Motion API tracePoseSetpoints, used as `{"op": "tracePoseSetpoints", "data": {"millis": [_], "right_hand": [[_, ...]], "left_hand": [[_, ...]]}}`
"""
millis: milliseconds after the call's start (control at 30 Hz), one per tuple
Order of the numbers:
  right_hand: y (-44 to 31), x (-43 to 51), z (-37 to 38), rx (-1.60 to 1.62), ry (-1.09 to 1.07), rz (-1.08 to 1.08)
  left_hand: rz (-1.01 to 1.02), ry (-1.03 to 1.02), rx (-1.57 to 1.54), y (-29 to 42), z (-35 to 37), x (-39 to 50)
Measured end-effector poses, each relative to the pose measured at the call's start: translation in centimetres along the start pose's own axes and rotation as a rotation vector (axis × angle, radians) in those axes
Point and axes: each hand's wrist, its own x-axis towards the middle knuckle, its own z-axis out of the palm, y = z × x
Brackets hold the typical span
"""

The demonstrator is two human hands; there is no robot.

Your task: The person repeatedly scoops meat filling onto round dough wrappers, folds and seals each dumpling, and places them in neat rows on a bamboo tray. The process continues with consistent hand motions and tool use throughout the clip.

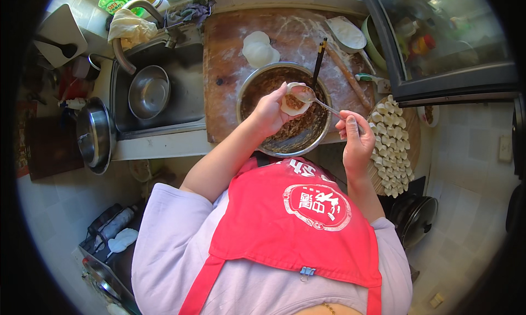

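Observation:
My left hand (272,109) cradles a round dumpling wrapper (302,110) with brown minced filling (292,102) on it. In my right hand (356,138) is the handle of a metal spoon (328,108), whose bowl rests over the filling and upper part of the wrapper. Both hands are above a large steel mixing bowl (242,93) partly filled with the same brown mince. A pair of dark chopsticks (319,62) stands in that bowl, leaning on its far side. Beyond it, several flat wrappers (259,51) overlap on a floured wooden board (224,109).
At the right, several rows of folded dumplings (390,146) cover a round tray (416,140). A rolling pin (347,76) and a flour container (347,33) are on the board. An open window sash (452,86) juts in above right. The sink (185,74) at left holds a steel basin (148,92).

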Motion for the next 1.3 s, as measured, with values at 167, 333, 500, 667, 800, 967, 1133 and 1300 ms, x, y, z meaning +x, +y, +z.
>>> {"op": "tracePoseSetpoints", "data": {"millis": [167,333,500,667,800,967,1133,1300], "right_hand": [[0.5,-0.2,0.5,-0.024,0.025,0.110],[-1.6,1.6,-3.2,-0.117,-0.189,-0.063],[-3.7,4.1,-6.0,-0.096,-0.550,-0.130],[-3.2,4.7,-5.0,-0.173,-0.672,-0.115],[-2.4,4.1,-4.8,-0.112,-0.547,-0.124],[-1.8,2.2,-3.2,-0.151,-0.399,-0.007],[1.0,0.4,-4.3,-0.082,-0.103,0.084],[9.4,-2.0,-1.5,-0.379,-0.070,-0.001]], "left_hand": [[0.050,0.009,0.026,0.1,0.3,-0.4],[-0.084,-0.013,0.002,1.0,-0.6,-0.6],[-0.377,-0.182,0.141,2.4,-0.1,-1.5],[-0.459,-0.259,0.213,2.2,0.4,-1.6],[-0.450,-0.218,0.165,2.0,0.1,-1.8],[-0.357,-0.145,0.180,1.5,-0.5,-1.8],[-0.073,0.018,0.030,1.9,-2.5,-1.7],[0.114,0.051,-0.067,2.0,-1.9,-1.8]]}}
